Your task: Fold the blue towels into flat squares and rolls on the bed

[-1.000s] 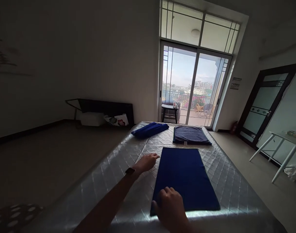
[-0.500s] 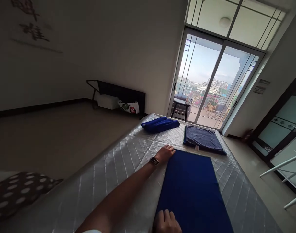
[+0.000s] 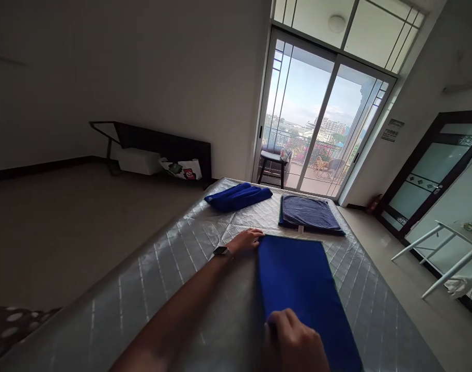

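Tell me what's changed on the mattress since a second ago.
The left grip, earlier beside the left edge of the blue cloth, has moved forward to its far-left corner. The right grip has brought the cloth's near-left edge rightward, apparently pinching and lifting it. The folded bundle and greyish folded cloth lie as before on the mattress.

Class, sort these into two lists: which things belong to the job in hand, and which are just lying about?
In the job:
Blue cloth, left hand at its far left corner, right hand at its left edge
Quilted mattress beneath
Probably, though untouched: bundled blue cloth, folded greyish cloth

Apparently lying about:
White box
Printed bag
Polka-dot fabric
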{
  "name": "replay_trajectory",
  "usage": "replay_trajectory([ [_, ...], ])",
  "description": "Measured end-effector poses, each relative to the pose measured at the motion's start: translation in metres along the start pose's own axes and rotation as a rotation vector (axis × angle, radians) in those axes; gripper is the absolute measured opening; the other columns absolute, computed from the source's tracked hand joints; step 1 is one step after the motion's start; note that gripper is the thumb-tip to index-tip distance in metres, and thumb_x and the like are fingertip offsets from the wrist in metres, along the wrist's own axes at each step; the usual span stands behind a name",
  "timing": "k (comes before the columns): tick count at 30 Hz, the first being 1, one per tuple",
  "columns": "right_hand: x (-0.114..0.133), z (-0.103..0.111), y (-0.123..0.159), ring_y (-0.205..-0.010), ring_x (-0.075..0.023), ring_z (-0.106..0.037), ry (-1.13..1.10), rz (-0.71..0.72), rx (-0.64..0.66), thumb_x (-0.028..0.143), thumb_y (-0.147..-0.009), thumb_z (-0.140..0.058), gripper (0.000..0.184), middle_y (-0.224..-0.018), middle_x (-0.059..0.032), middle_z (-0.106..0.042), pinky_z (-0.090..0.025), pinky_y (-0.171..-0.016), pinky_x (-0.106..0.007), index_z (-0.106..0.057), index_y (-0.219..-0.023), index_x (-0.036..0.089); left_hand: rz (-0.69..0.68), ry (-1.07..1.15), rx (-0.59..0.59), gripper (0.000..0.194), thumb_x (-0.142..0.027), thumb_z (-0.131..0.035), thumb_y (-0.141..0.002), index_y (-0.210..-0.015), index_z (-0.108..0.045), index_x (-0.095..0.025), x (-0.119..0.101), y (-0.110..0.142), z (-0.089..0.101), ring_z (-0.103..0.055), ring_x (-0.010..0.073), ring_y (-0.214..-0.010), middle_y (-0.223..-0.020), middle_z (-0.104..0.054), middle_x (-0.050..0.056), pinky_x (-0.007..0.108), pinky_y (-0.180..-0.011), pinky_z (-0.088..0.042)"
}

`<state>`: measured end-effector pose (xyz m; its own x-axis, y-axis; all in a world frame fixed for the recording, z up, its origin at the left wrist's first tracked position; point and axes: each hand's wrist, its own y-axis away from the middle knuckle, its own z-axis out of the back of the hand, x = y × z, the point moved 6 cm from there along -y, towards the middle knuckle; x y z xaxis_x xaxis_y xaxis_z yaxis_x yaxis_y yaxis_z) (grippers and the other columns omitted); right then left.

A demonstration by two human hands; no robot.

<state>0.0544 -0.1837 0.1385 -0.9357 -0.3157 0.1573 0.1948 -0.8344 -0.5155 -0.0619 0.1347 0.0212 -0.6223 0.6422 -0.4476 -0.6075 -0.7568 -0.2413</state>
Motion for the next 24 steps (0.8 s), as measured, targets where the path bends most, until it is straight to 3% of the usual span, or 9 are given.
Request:
replay_trajectory([
  [3,-0.013,0.037,-0.024,-0.055,-0.0124,-0.067,0.019,0.003,0.137,0.013,-0.091,-0.056,0.017,-0.073,0.002,-0.07,-0.037,-0.048,-0.021,-0.064,-0.08,0.023,-0.003,0.026,-0.015,0.039,-0.022,-0.062,-0.08,-0.119,-0.071,-0.022,-0.003,0.003,0.001,-0.057,0.0252,-0.128,-0.134,-0.067,0.006,0.037,-0.112,-0.042],
  [9,-0.036,0.102,-0.067,-0.07,-0.0163,-0.072,0.084,-0.145,0.336,0.015,-0.096,-0.053,0.022,-0.084,-0.003,-0.076,-0.047,-0.062,-0.023,-0.073,-0.087,0.021,-0.05,0.095,-0.075,0.027,-0.029,-0.065,-0.081,-0.105,-0.074,-0.021,-0.025,0.017,0.0,-0.064,0.0255,-0.116,-0.124,-0.071,0.006,0.035,-0.104,-0.048],
  [13,-0.06,0.131,-0.08,-0.071,-0.0174,-0.073,0.035,-0.126,0.378,0.016,-0.092,-0.054,0.023,-0.079,-0.0017,-0.076,-0.05,-0.065,-0.024,-0.074,-0.083,0.022,-0.027,0.091,-0.178,0.024,-0.033,-0.051,-0.092,-0.098,-0.072,-0.021,-0.037,0.023,0.02,-0.069,0.0246,-0.104,-0.111,-0.075,0.008,0.038,-0.097,-0.052],
  [16,-0.093,0.157,-0.08,-0.068,-0.017,-0.073,-0.053,-0.155,0.342,0.022,-0.092,-0.051,0.024,-0.072,0.0007,-0.075,-0.053,-0.066,-0.025,-0.075,-0.091,0.024,-0.004,0.094,-0.299,0.032,-0.035,-0.04,-0.096,-0.104,-0.068,-0.02,-0.048,0.026,0.057,-0.068,0.0237,-0.103,-0.11,-0.074,0.009,0.04,-0.096,-0.053],
  [19,-0.126,0.191,-0.074,-0.067,-0.0176,-0.073,-0.102,-0.223,0.272,0.032,-0.093,-0.052,0.026,-0.07,0.0006,-0.075,-0.056,-0.068,-0.027,-0.075,-0.101,0.024,0.008,0.13,-0.46,0.035,-0.04,-0.04,-0.096,-0.105,-0.065,-0.019,-0.068,0.032,0.11,-0.069,0.0207,-0.092,-0.104,-0.074,0.008,0.036,-0.086,-0.056],
  [24,-0.151,0.241,-0.058,-0.075,-0.019,-0.074,-0.106,-0.244,0.169,0.044,-0.092,-0.054,0.032,-0.085,-0.002,-0.079,-0.058,-0.068,-0.028,-0.077,-0.102,0.025,-0.08,0.076,-0.591,0.04,-0.05,-0.042,-0.094,-0.106,-0.067,-0.02,-0.13,0.055,0.196,-0.067,0.0207,-0.092,-0.103,-0.073,0.006,0.037,-0.088,-0.054],
])
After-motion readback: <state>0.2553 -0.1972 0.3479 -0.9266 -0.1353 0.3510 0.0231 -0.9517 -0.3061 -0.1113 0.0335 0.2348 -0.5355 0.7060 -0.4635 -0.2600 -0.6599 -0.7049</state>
